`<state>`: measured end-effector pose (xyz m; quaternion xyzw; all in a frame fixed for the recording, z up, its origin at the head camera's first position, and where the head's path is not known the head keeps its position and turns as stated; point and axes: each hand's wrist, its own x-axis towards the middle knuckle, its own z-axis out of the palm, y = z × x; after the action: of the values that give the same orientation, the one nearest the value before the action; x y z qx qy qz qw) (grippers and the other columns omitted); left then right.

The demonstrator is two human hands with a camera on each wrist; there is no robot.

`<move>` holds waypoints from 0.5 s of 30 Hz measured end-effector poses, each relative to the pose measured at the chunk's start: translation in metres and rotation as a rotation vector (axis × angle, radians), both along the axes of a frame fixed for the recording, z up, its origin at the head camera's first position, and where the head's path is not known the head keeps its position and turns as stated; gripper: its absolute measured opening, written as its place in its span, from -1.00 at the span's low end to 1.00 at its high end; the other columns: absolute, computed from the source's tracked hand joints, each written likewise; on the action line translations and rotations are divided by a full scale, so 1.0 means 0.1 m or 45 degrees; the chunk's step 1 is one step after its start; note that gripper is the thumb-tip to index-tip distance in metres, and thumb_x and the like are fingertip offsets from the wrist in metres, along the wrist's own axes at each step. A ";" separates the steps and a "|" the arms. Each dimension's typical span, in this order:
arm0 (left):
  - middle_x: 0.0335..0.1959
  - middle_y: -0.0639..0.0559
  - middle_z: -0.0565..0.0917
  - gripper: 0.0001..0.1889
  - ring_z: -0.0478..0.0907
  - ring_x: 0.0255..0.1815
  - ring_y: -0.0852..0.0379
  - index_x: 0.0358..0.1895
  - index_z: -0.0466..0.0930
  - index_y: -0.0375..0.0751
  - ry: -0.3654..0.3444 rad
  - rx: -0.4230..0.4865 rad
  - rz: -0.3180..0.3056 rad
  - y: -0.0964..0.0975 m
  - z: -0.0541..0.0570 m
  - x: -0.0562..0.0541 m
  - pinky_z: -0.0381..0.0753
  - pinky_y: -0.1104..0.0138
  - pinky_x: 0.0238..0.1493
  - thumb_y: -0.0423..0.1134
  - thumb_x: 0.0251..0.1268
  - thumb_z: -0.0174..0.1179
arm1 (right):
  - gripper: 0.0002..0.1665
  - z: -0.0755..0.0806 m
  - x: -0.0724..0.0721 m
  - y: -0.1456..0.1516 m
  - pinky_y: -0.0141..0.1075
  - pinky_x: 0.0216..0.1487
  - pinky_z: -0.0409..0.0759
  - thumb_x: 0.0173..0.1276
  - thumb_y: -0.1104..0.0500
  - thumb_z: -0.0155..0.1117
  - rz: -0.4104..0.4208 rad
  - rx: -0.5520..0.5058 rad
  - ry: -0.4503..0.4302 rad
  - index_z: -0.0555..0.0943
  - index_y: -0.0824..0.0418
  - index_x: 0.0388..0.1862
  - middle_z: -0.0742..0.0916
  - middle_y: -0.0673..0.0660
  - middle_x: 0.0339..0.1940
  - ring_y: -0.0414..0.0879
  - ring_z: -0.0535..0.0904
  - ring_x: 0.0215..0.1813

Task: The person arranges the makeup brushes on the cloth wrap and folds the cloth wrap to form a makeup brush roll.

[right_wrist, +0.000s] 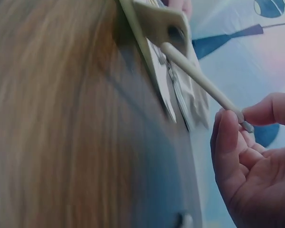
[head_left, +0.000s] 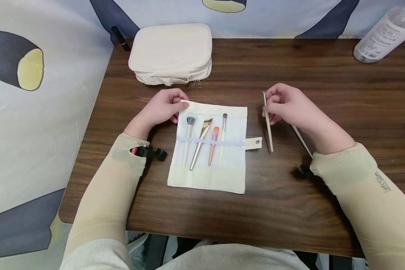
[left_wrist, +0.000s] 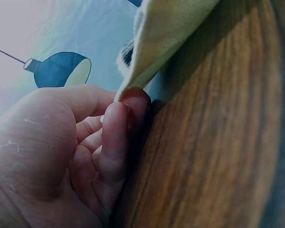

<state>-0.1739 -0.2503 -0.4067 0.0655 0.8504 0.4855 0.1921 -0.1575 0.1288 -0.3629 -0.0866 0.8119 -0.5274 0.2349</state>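
A cream fabric brush roll point(head_left: 207, 180) lies unfolded on the table. My left hand point(head_left: 165, 107) pinches its top left corner between thumb and fingers, which the left wrist view shows up close. Tucked under the roll's elastic band are a fluffy brush point(head_left: 190, 121), a gold-ferruled brush point(head_left: 204, 129), a pink brush point(head_left: 213, 144) and a thin dark-tipped brush point(head_left: 224, 122). Right of the roll, my right hand point(head_left: 285, 105) pinches a slim makeup brush point(head_left: 269, 131) near its head, its handle end pointing toward me. A second thin stick-like item point(head_left: 301, 139) lies partly hidden beneath my right wrist.
Behind the roll sits a white zip case point(head_left: 172, 48), with a small black tube point(head_left: 120, 38) at its left. A clear bottle point(head_left: 384, 35) stands at the back right. The roll's snap strap point(head_left: 254, 143) sticks out rightward. Printed cloth point(head_left: 54, 123) hangs around the table point(head_left: 290, 217).
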 end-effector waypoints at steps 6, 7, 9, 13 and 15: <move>-0.45 -0.03 0.68 -0.86 0.59 -0.63 0.09 -0.06 0.60 -0.27 0.020 0.008 0.009 0.01 0.01 0.02 0.71 0.27 -0.58 -0.27 0.50 0.20 | -0.71 -0.06 -0.01 -0.24 -0.27 -0.30 0.76 0.43 0.37 0.07 0.002 -0.027 -0.011 0.37 0.34 0.09 0.72 0.24 -0.33 0.00 0.69 -0.32; -0.46 -0.02 0.68 -0.86 0.59 -0.63 0.10 -0.06 0.60 -0.27 0.014 0.008 0.008 0.01 0.00 0.02 0.71 0.28 -0.58 -0.27 0.50 0.20 | -0.70 -0.07 -0.02 -0.26 -0.27 -0.30 0.75 0.42 0.37 0.08 0.002 -0.028 -0.014 0.37 0.34 0.10 0.72 0.24 -0.34 -0.01 0.68 -0.33; -0.46 -0.02 0.69 -0.86 0.59 -0.63 0.11 -0.05 0.60 -0.27 0.000 0.011 0.005 0.02 -0.02 0.02 0.71 0.28 -0.58 -0.26 0.50 0.20 | -0.68 -0.10 -0.02 -0.29 -0.28 -0.31 0.73 0.41 0.37 0.09 0.007 -0.032 -0.016 0.38 0.33 0.12 0.72 0.24 -0.33 -0.01 0.67 -0.33; -0.45 -0.02 0.69 -0.85 0.59 -0.63 0.11 -0.05 0.60 -0.27 0.003 0.009 0.002 0.02 -0.02 0.02 0.70 0.28 -0.58 -0.26 0.50 0.20 | -0.61 -0.15 -0.05 -0.35 -0.31 -0.35 0.69 0.44 0.38 0.10 0.000 -0.063 -0.010 0.37 0.32 0.22 0.75 0.21 -0.29 -0.03 0.66 -0.30; -0.45 -0.02 0.69 -0.85 0.59 -0.63 0.11 -0.05 0.60 -0.27 0.005 0.002 0.007 0.01 -0.02 0.02 0.70 0.28 -0.58 -0.26 0.51 0.20 | -0.57 -0.17 -0.06 -0.39 -0.31 -0.35 0.69 0.46 0.38 0.11 -0.011 -0.089 -0.016 0.37 0.31 0.27 0.75 0.18 -0.29 -0.04 0.67 -0.30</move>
<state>-0.1717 -0.2490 -0.4089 0.0643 0.8505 0.4866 0.1892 -0.1631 0.0898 -0.3797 -0.0880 0.7919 -0.5569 0.2346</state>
